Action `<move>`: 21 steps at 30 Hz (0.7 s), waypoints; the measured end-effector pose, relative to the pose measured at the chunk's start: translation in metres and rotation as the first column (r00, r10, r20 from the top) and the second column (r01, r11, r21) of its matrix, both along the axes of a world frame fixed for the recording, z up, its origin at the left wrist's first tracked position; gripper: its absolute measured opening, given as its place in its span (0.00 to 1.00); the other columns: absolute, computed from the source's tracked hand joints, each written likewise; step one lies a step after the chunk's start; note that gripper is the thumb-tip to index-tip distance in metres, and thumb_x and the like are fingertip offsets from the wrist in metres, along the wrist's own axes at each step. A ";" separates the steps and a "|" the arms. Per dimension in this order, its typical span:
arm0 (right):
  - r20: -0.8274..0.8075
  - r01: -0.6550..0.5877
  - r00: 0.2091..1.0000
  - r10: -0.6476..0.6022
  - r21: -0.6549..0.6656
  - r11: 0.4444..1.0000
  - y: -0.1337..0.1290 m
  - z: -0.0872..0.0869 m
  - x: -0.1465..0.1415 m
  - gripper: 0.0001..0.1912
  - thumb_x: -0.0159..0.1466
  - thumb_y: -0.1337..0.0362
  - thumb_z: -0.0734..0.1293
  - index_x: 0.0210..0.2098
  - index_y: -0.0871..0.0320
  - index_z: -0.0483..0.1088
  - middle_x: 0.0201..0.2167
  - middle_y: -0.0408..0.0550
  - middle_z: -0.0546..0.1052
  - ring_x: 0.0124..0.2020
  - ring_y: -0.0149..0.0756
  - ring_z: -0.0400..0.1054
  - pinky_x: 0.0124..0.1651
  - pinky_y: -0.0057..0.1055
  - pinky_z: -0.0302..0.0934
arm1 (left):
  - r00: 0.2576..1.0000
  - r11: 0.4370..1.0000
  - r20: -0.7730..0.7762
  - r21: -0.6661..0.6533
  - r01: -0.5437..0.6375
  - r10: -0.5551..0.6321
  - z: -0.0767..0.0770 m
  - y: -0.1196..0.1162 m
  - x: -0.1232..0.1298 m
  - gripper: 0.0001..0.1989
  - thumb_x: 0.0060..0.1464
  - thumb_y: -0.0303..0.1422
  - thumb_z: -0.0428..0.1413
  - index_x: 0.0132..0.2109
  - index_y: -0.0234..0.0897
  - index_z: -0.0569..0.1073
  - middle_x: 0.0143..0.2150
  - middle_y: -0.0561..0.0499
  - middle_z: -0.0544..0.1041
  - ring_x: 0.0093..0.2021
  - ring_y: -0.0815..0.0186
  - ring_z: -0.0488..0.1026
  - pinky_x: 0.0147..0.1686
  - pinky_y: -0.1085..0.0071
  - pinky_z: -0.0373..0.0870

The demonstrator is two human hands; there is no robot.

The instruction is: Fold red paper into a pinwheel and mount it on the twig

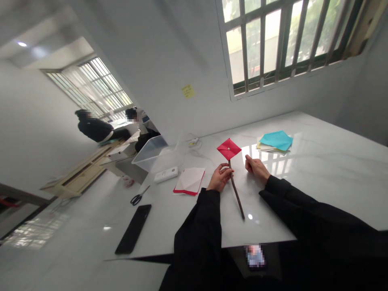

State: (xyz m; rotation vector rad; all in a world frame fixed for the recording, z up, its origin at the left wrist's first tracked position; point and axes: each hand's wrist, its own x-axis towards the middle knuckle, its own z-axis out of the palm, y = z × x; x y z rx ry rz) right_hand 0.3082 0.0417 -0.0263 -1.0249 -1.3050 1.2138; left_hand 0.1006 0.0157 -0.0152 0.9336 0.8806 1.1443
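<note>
My left hand (220, 178) is closed around the upper part of a thin brown stick (237, 197), which slants over the white table. At the stick's top sits a red folded-paper pinwheel (228, 152), a small pale pin head at its middle. To the right of the pinwheel and apart from it, my right hand (255, 166) has its fingers curled in. Whatever it may hold is hidden. Left of my left hand lies a stack of white and red paper (189, 180). Turquoise and pale papers (276, 140) lie beyond my right hand.
Left on the table (321, 161) are black scissors (138, 198), a black phone (133, 229), a white oblong device (166, 174) and a clear plastic bin (151, 152). Behind stands a wall with a barred window. Another phone (256, 257) rests at my lap. Two people sit far left.
</note>
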 end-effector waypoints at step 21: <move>0.610 -0.609 0.749 0.259 0.480 0.632 -0.304 -0.107 0.007 0.07 0.61 0.60 0.66 0.39 0.47 0.74 0.21 0.43 0.75 0.20 0.40 0.68 0.25 0.38 0.54 | 0.995 0.999 0.096 0.034 -0.016 0.012 -0.010 0.010 0.007 0.30 0.40 0.37 0.77 0.49 0.33 0.77 0.35 0.50 0.81 0.33 0.70 0.76 0.43 0.69 0.71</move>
